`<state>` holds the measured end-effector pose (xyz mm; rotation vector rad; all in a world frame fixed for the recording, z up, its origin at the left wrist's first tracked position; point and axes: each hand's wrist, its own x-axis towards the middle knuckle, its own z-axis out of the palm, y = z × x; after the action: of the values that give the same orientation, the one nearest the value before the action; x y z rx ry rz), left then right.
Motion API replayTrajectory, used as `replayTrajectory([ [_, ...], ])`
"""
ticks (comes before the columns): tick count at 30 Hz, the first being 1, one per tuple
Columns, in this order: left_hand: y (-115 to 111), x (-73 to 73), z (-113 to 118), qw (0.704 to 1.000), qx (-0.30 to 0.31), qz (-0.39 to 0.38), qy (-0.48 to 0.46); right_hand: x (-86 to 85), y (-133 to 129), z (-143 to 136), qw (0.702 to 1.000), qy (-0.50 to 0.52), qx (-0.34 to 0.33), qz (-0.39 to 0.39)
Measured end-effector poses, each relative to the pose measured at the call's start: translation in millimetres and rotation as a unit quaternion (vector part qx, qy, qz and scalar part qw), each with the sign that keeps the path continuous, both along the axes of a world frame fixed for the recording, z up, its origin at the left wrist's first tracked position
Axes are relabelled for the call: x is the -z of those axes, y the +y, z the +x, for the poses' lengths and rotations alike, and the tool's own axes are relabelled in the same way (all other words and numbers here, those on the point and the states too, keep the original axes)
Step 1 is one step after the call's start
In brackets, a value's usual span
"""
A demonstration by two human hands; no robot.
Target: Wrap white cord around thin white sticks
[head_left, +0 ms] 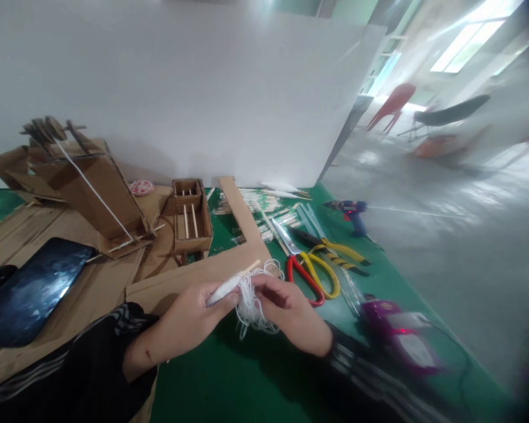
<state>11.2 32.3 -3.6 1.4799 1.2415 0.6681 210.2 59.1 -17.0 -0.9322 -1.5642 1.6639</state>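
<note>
My left hand is closed around a thin stick wound with white string, whose bare wooden tip points up and to the right. A loose tangle of white string hangs between the two hands, over the green table. My right hand pinches the right side of this tangle with thumb and fingers. Red-and-yellow-handled scissors lie just beyond my right hand. Under and behind the left hand is an L-shaped cardboard piece.
At left are a cardboard structure with a white string, a black tablet and a small cardboard box. Pliers, a glue gun, a purple device and sticks lie on the green table.
</note>
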Motion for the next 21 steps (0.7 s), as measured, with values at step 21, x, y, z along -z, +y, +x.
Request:
replayTrajectory([
  [21,-6,9.8,11,0.972,-0.097,-0.12,-0.174,-2.9,-6,-5,0.998,-0.002,0.056,-0.008],
])
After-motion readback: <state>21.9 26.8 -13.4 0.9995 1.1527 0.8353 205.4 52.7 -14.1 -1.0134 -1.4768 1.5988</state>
